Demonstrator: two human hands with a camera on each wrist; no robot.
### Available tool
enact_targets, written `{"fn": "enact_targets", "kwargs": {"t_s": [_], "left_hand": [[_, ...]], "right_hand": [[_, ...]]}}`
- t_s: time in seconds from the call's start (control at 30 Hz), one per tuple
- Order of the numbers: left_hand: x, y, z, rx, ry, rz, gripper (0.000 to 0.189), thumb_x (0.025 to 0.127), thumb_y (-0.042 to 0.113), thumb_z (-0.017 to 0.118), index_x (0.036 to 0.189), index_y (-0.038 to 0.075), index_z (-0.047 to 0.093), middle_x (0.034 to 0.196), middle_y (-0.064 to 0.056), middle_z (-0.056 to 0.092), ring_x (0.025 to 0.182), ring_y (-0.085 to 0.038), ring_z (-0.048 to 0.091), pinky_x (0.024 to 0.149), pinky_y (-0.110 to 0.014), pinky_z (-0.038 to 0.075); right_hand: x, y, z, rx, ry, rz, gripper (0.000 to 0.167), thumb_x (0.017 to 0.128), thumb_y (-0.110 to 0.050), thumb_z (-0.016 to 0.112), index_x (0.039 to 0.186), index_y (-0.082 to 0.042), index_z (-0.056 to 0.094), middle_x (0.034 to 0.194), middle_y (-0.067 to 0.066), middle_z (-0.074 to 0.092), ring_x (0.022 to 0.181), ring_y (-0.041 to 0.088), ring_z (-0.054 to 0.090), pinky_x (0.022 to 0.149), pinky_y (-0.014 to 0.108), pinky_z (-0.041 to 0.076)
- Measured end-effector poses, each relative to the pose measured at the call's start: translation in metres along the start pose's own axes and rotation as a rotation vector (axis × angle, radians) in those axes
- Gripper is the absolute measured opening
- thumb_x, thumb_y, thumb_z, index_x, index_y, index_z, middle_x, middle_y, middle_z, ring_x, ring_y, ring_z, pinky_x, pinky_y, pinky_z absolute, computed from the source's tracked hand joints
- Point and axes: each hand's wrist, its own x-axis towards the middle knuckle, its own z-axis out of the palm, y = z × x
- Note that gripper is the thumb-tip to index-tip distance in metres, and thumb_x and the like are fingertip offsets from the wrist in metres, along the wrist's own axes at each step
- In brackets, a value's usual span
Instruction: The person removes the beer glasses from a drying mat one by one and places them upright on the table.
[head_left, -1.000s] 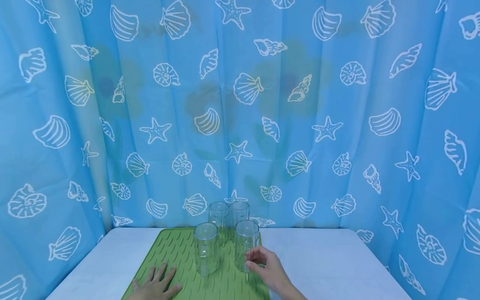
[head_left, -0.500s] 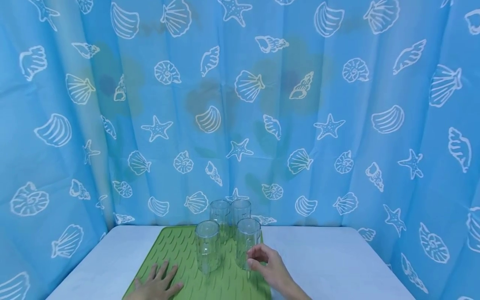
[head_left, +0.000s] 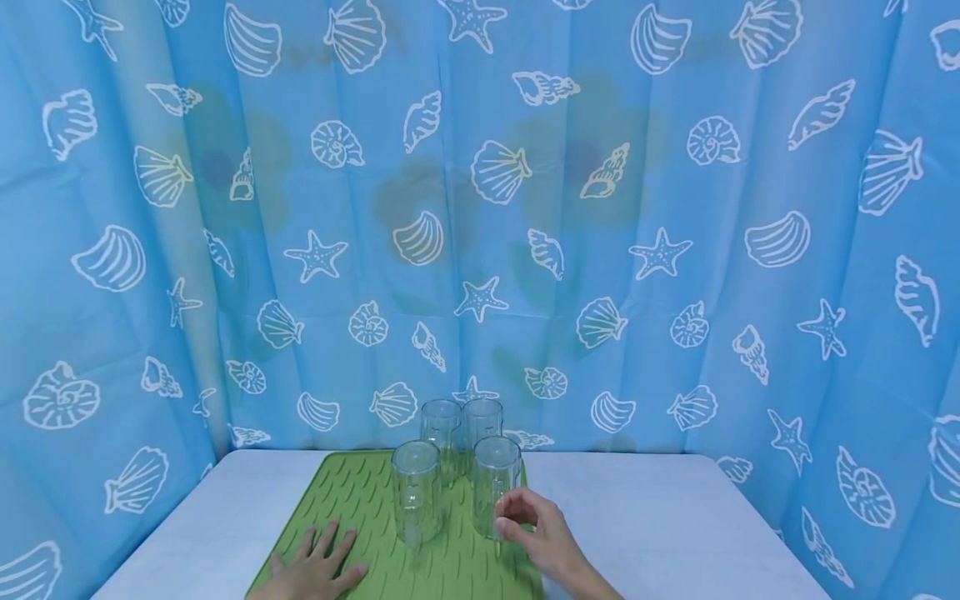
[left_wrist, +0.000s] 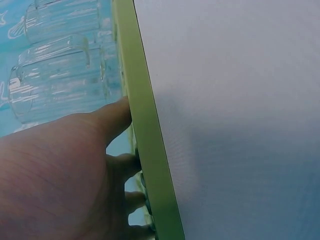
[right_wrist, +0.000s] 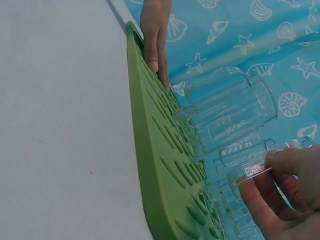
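Several clear glass mugs stand upright on a ridged green drying mat [head_left: 360,492]. In the head view, my right hand [head_left: 543,533] is at the front right mug [head_left: 487,479], its thumb and fingers pinching the handle. The right wrist view shows that handle [right_wrist: 255,167] between the thumb and curled fingers. To its left is the front left mug [head_left: 417,500], with two more mugs [head_left: 440,425] close behind. My left hand [head_left: 311,575] rests on the mat's front left part, fingers spread. In the left wrist view its fingertips [left_wrist: 122,112] are down on the mat.
The mat lies on a white-covered table [head_left: 637,517], its near edge [left_wrist: 145,120] raised and plain. A blue curtain [head_left: 480,250] printed with white shells and starfish hangs behind the table and along both sides. The two back mugs stand close together near the mat's far edge.
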Motion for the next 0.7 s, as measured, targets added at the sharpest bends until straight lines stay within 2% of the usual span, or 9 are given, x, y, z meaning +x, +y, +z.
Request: {"fn": "enact_targets", "kwargs": {"t_s": [0.23, 0.53, 0.7], "left_hand": [[0.001, -0.002, 0.001, 0.013, -0.009, 0.007, 0.086, 0.089, 0.072, 0.045, 0.15, 0.012, 0.041, 0.157, -0.021, 0.029, 0.142, -0.057, 0.02, 0.098, -0.089, 0.012], [0.005, -0.003, 0.004, 0.023, -0.023, 0.005, 0.087, 0.087, 0.075, 0.042, 0.15, 0.013, 0.041, 0.156, -0.02, 0.031, 0.142, -0.058, 0.02, 0.098, -0.089, 0.009], [0.004, -0.003, 0.002, 0.02, -0.014, 0.008, 0.087, 0.088, 0.074, 0.043, 0.15, 0.013, 0.041, 0.157, -0.02, 0.03, 0.142, -0.058, 0.02, 0.098, -0.089, 0.01]], "right_hand": [[-0.001, -0.002, -0.001, 0.007, -0.007, 0.006, 0.022, 0.096, -0.018, 0.064, 0.107, 0.002, 0.062, 0.097, 0.025, 0.067, 0.077, 0.009, 0.065, 0.069, 0.025, 0.06], [0.001, -0.008, -0.004, -0.036, 0.0, 0.013, 0.02, 0.096, -0.02, 0.064, 0.105, -0.002, 0.062, 0.096, 0.021, 0.068, 0.075, 0.006, 0.065, 0.07, 0.026, 0.061], [0.003, -0.021, -0.01, -0.036, 0.019, -0.054, 0.019, 0.096, -0.018, 0.064, 0.105, -0.001, 0.062, 0.094, 0.021, 0.067, 0.075, 0.01, 0.065, 0.07, 0.03, 0.062]]}}
